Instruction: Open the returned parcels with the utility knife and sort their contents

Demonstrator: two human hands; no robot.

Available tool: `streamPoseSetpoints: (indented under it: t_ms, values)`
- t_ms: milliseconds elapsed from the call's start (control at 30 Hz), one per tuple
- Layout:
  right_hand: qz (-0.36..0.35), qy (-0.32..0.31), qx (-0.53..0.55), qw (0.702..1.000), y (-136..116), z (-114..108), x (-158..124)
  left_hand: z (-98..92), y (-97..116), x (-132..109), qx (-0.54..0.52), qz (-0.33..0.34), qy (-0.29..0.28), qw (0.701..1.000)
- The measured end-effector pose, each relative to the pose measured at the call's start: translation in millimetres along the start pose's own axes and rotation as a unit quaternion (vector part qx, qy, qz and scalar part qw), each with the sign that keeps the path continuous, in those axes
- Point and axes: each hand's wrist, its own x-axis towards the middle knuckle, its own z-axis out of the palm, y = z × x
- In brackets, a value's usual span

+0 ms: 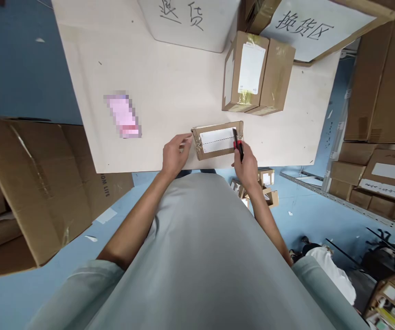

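Observation:
A small flat cardboard box (pixel 214 156) lies near the front edge of the white table, with a white label and clear tape at its ends. At its left end is my left hand (pixel 176 155), fingers curled and fingertips against the upper left corner. My right hand (pixel 246 166) is closed around a red and black box cutter (pixel 239 149). The cutter's tip lies over the right end of the label, at the taped end of the box. Whether the blade cuts into the tape is too small to tell.
Two taped cardboard boxes (pixel 277 75) stand behind the small box. Behind them are a white bin (pixel 190 34) and a large labelled carton (pixel 316 34). A blurred pink item (pixel 123 114) lies left on the table (pixel 156 91). Cartons flank both sides; a person (pixel 331 268) is at lower right.

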Motion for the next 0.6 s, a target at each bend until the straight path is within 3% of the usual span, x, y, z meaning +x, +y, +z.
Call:
streamPoseSetpoints:
  t_ms: [133,267,600]
  values:
    - [0.009,-0.093,-0.069,0.993,-44.6,10.7,-16.3,-8.6,6.1,35.2,-0.003,0.011,-0.028,1.000]
    - [0.023,-0.151,-0.183,0.971,-81.2,23.5,-15.8,-1.0,-0.3,60.4,0.000,0.008,-0.066,0.998]
    - [0.059,-0.194,-0.269,0.942,-119.9,34.2,6.5,5.9,-10.8,71.0,-0.071,-0.027,-0.069,0.995]
